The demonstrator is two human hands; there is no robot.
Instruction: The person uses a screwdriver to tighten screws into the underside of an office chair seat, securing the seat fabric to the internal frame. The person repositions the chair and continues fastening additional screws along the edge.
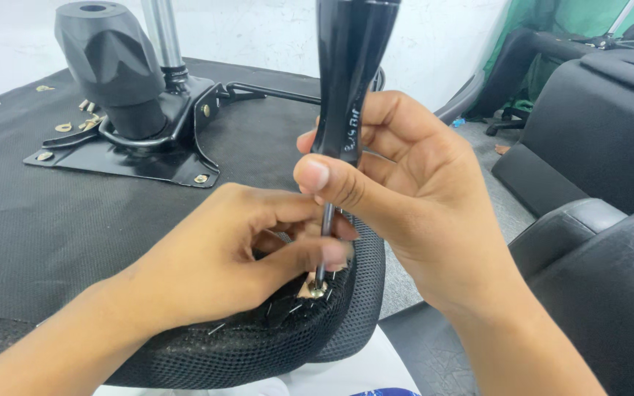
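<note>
Together, two hands, left (pixel 221 257) and right (pixel 390 183), grip one black screwdriver (pixel 346 81) tightly.

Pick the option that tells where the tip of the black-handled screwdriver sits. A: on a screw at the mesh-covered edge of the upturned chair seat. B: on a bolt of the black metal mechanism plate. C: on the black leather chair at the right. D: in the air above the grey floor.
A: the right hand holds the black-handled screwdriver upright, its tip on a screw at the mesh seat edge, steadied by the left hand.
</note>
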